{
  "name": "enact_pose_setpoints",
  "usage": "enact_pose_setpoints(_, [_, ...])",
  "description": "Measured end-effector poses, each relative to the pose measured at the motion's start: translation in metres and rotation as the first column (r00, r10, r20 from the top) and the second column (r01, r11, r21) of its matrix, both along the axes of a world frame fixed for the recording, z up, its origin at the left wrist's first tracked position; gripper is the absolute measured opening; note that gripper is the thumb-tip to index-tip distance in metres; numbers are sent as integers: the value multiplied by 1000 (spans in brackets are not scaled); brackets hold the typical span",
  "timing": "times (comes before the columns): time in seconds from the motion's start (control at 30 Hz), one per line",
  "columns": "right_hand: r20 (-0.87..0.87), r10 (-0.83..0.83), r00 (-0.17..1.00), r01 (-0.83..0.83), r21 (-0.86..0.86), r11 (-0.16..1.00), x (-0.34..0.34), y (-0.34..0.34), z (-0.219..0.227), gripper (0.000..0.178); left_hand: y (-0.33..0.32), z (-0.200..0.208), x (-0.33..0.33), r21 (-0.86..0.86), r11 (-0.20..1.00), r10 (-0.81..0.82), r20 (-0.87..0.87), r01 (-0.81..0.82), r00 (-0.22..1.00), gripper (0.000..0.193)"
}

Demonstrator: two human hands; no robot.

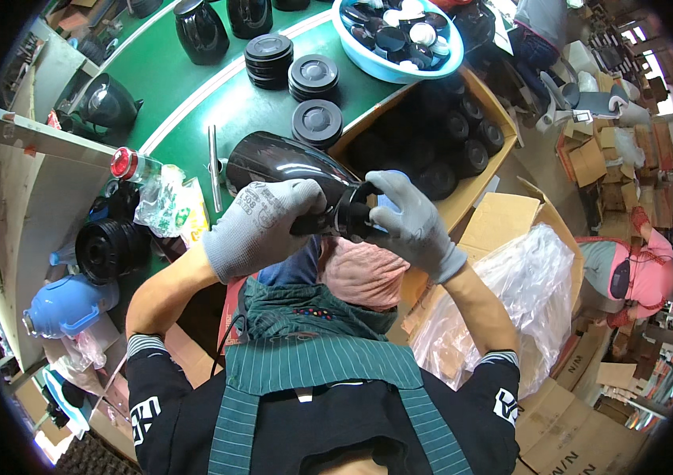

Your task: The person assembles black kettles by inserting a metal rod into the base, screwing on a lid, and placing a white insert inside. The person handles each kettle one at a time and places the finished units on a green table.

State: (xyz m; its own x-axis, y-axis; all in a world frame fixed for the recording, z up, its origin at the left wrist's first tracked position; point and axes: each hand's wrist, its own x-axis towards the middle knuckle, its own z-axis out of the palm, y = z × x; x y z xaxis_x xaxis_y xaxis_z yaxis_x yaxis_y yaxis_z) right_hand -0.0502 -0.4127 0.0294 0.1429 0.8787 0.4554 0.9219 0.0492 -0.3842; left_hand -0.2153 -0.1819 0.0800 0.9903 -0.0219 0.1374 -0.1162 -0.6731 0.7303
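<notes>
A glossy black jug-like vessel (285,162) lies on its side in front of me, its wide end pointing up and left over the green bench. Its narrow end faces my right side. Around what looks like its handle, near the narrow end, the gloved fingers of my left hand (265,222) are closed. My right hand (416,222), also in a grey glove, pinches a black ring-like part (359,207) at that narrow end. Whether this part is fixed to the vessel cannot be seen. A metal T-shaped bar (214,168) stands beside the wide end.
Stacks of black round discs (314,77) stand on the green bench (174,119). Beyond are upright black vessels (200,32) and a blue basin (394,73) of black and white caps. A carton (503,119) holds black round parts. Plastic wrap (503,293) lies to my right.
</notes>
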Motion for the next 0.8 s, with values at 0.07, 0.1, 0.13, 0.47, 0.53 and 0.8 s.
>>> enact_pose_setpoints(0.07, [49, 34, 998, -35, 16, 999, 5, -2, 2, 44, 7, -2, 4, -15, 999, -42, 19, 42, 999, 28])
enact_pose_setpoints(0.1, [72, 46, 996, -48, 24, 999, 6, -6, 3, 46, 13, 5, 10, -31, 996, -82, -59, 80, 995, 27])
enact_pose_setpoints(0.13, [67, 86, 994, -87, 2, 996, 8, -7, 2, 43, 20, 6, 18, -33, 990, -139, -83, 137, 987, 27])
enact_pose_setpoints(0.47, [-128, 182, 975, -191, -58, 980, -3, -9, 14, 32, 65, 7, 85, -385, 816, -573, -638, 431, 515, 50])
enact_pose_setpoints(0.53, [-80, 189, 979, -195, -73, 978, 0, -13, 13, 32, 62, 13, 80, -346, 814, -572, -615, 466, 542, 50])
enact_pose_setpoints(0.8, [89, 223, 971, -214, -98, 972, -6, -18, 23, 25, 46, 17, 56, -322, 891, -454, -622, 321, 638, 49])
